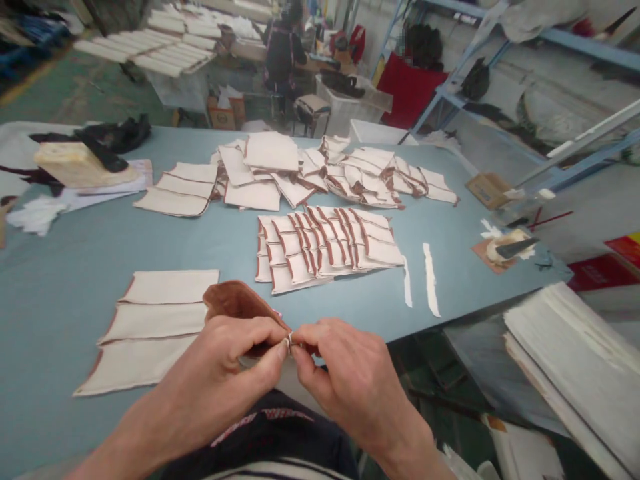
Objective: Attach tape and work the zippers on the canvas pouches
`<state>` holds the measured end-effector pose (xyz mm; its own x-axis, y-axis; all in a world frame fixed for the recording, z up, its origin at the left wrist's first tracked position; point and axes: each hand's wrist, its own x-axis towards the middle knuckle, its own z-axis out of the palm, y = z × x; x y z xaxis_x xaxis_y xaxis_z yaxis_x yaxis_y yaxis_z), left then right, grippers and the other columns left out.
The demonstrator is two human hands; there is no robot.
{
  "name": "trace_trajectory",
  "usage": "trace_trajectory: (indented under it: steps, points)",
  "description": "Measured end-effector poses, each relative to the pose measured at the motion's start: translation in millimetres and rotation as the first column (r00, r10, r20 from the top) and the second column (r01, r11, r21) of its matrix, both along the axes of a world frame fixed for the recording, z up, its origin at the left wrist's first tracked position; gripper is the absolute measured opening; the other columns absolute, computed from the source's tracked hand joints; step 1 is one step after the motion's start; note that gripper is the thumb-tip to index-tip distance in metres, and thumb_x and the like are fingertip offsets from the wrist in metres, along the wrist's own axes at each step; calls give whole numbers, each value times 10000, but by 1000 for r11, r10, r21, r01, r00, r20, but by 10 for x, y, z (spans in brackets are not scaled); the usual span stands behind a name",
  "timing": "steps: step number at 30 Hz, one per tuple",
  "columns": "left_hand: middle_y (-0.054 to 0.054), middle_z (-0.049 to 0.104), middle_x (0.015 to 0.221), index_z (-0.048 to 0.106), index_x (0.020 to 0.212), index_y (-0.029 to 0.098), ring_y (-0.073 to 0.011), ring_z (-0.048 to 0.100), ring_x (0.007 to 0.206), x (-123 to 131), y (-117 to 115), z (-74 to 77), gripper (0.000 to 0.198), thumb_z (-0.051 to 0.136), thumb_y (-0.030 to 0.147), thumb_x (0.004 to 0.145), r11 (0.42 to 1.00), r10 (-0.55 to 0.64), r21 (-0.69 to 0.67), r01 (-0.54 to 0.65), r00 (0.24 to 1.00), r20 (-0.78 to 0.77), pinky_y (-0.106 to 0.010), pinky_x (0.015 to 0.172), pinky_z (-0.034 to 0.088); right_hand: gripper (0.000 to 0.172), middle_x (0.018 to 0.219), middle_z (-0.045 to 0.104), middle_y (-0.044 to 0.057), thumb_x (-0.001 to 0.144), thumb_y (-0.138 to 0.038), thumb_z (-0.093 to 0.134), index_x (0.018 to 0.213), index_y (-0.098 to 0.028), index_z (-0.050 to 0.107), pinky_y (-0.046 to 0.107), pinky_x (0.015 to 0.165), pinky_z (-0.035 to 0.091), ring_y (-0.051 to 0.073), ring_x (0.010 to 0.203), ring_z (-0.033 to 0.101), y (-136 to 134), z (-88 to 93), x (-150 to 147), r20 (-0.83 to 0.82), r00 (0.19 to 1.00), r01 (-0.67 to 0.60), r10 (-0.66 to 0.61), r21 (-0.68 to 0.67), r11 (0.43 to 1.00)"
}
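Close to my body, my left hand (240,363) and my right hand (345,373) meet fingertip to fingertip. Both pinch the edge of a brown-and-cream sewn fabric piece (240,301), whose brown side curls up behind my left hand. A small pale bit shows between the fingertips; what it is I cannot make out. Left of my hands a cream fabric panel (155,320) with sewn ridges and brown edging lies flat, partly covered by my left forearm and hand. Beyond them, similar panels (325,243) overlap in a fanned row.
A loose heap of cream panels (273,153) spans the back of the blue-grey table (200,243). Two white strips (431,280) lie right of the row. Glue-stained blocks sit at left (83,163) and right (510,247). Farther off, a person (281,57) works.
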<state>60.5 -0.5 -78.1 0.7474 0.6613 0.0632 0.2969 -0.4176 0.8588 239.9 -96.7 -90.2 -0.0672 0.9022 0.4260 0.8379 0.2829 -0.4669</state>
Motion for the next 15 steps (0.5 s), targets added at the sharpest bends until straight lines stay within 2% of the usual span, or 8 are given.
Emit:
trace_trajectory:
  steps: [3, 7, 11, 13, 15]
  points:
    - [56, 745, 642, 775, 740, 197, -92, 654, 568, 189, -72, 16, 297, 556, 174, 940, 998, 62, -17, -62, 997, -36, -172, 572, 447, 132, 778, 778, 36, 1027, -130, 613, 960, -193, 707, 256, 666, 500, 156, 666, 722, 72, -23, 253, -118, 989, -95, 85, -79, 992]
    - [50, 739, 639, 772, 736, 196, -103, 639, 572, 397, -164, 13, 298, 558, 207, 943, 991, 119, -59, -122, 992, -45, -185, 584, 447, 148, 719, 738, 17, 922, -95, 598, 866, -205, 679, 253, 617, 468, 151, 624, 678, 115, -14, 504, -214, 968, -147, 130, -64, 987]
    - [50, 721, 653, 769, 728, 205, -117, 602, 612, 481, -251, -34, 279, 592, 270, 934, 986, 144, -79, -146, 989, -32, -206, 628, 432, 124, 671, 676, -30, 883, -130, 589, 805, -220, 623, 198, 570, 454, 104, 558, 608, 103, 45, 650, -501, 857, -248, 116, -205, 947]
    - [53, 723, 673, 764, 724, 211, -126, 619, 658, 494, -290, -38, 230, 628, 284, 895, 983, 164, -70, -167, 985, -51, -210, 662, 436, 120, 674, 667, -33, 893, -153, 583, 800, -223, 615, 190, 555, 444, 101, 563, 605, 85, 72, 694, -567, 817, -293, 103, -254, 922]
    - [58, 714, 667, 755, 711, 211, -124, 627, 661, 500, -317, -16, 210, 628, 275, 867, 982, 165, -72, -172, 982, -89, -209, 674, 440, 122, 687, 675, -28, 908, -160, 576, 814, -223, 625, 195, 564, 449, 107, 582, 618, 60, 86, 720, -564, 817, -310, 116, -261, 914]
